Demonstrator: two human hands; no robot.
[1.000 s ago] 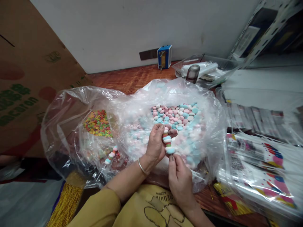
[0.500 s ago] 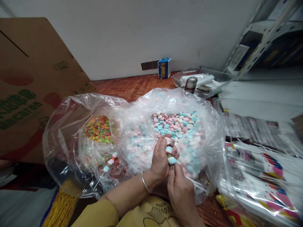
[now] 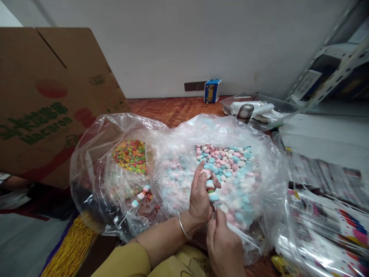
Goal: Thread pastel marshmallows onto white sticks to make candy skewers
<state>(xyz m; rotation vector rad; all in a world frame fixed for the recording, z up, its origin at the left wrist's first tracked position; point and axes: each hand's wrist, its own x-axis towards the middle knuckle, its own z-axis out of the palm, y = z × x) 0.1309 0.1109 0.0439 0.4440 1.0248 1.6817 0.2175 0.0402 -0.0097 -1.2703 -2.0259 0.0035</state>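
- We see the skewer (image 3: pixel 213 197) of sweets between our two hands, above the near part of the right bag (image 3: pixel 266 161), which holds the pink, white and blue sweets (image 3: pixel 221 159).
- Our left hand (image 3: pixel 200 200) has a narrow grip on it: thumb and fingers are around the upper sweets, so these are partly hidden.
- Our right hand (image 3: pixel 225 244) is nearer, in a narrow pinch just below the lowest blue sweet. We judge that it holds the low end; the stick there is too small to see clearly.
- What has just changed: half a second ago the left fingers were more curled over the sweets. Now one finger points straight to the far side and the others are more spread.
- For the work, we take this to mean that the left hold is lighter, while the right pinch keeps the low end steady.
- The view also has turned a little to the left, so more of the carton (image 3: pixel 57 104) is showing.
- The second skewer (image 3: pixel 141 195) has not changed its place: it lies to the left, on the left bag (image 3: pixel 86 184), near the coloured rings (image 3: pixel 131 156).
- Some white sticks (image 3: pixel 242 234) lie just to the right of our right hand.
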